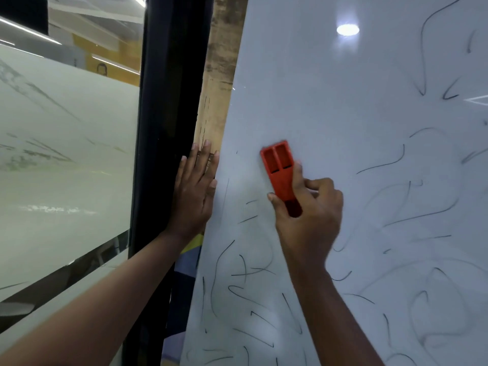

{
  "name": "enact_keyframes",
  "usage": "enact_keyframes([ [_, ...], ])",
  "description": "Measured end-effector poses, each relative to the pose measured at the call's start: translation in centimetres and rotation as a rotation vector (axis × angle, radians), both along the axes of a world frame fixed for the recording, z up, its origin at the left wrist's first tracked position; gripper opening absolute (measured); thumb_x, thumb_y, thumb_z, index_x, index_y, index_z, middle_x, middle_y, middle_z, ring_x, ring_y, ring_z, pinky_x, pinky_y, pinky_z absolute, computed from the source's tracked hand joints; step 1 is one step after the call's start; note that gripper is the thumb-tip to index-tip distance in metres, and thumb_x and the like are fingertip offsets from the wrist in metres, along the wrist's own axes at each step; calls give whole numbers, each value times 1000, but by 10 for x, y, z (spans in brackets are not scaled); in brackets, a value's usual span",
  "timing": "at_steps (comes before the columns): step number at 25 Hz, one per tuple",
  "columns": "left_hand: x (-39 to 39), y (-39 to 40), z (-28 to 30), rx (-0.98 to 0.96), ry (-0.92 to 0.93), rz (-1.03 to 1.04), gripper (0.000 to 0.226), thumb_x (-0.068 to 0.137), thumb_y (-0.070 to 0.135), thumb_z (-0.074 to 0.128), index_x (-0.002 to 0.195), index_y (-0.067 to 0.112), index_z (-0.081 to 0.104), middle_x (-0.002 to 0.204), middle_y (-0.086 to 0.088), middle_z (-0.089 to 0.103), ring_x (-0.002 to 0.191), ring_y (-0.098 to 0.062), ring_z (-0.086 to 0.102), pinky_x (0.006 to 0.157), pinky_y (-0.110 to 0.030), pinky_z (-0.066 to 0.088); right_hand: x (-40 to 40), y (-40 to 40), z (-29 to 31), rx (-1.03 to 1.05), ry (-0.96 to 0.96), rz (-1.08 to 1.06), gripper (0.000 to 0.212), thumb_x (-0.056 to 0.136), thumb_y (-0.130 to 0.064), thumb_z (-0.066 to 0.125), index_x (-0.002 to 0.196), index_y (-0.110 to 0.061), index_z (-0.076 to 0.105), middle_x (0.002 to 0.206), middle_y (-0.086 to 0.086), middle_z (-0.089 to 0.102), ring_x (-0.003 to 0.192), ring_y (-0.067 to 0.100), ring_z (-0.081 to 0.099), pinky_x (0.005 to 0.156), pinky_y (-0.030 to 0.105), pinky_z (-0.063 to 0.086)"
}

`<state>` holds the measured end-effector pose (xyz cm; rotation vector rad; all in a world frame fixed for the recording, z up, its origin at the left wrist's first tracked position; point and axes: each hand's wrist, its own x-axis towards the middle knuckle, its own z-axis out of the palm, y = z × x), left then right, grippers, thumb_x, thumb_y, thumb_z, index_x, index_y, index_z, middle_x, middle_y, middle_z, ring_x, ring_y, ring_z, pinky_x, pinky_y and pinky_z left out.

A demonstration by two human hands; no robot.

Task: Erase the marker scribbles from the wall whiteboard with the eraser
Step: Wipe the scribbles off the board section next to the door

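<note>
Right hand (pixel 306 215) gripped red eraser (pixel 280 172) near whiteboard (pixel 330 107) left edge; left hand (pixel 195 191) lay flat, bracing. Advice: keep pad flat, overlap strokes across scribbles (pixel 245 281).

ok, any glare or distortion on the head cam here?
Head view: a bright lamp reflection glares on the glossy whiteboard at upper right; the wide angle leans the board edge; the eraser and right hand stay fairly sharp, faint scribbles look smeared.
</note>
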<state>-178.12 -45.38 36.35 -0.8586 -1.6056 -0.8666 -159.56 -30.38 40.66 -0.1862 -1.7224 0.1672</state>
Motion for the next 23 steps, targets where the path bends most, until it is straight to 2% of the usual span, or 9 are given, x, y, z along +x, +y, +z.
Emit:
enact_keyframes([
  [4,3,-2,-16,-26,-40,11,57,113,17,35,169,15,23,179,-2,11,166,-27,6,134,-44,-1,-10,-18,3,115,-160,-1,72,81,-35,85,147,-25,58,107,5,58,93,23,50,76,40,48],
  [9,5,-4,-17,-50,-52,-4,59,113,16,35,170,17,19,179,-1,9,167,-27,4,134,-43,-3,-11,-20,14,296,-227,-41,72,80,-36,86,146,-24,59,109,8,59,95,25,53,76,39,47],
  [14,7,-6,-23,-67,-59,7,62,112,12,38,170,16,18,180,-2,8,167,-27,2,134,-42,-4,-17,-23,33,188,-149,-94,74,83,-35,83,151,-25,52,114,8,59,101,26,52,80,41,47],
  [18,10,-10,-23,-97,-100,-53,61,111,10,40,169,14,22,180,-2,6,167,-27,-1,134,-45,-5,-8,-22,-2,283,-234,-90,73,78,-30,88,145,-25,59,108,7,60,95,26,52,77,36,36],
  [21,12,-11,-22,-105,-119,-61,60,111,11,41,168,11,24,179,-6,8,167,-27,-1,134,-46,-5,0,-18,-22,363,-288,-114,73,75,-31,91,142,-23,63,104,8,63,90,26,55,74,37,42],
  [23,11,-11,-22,-98,-115,-59,59,111,10,41,168,10,25,178,-6,9,167,-26,-1,134,-45,-5,1,-14,-15,351,-280,-106,73,75,-31,90,142,-25,62,105,7,62,92,27,54,75,37,40],
])
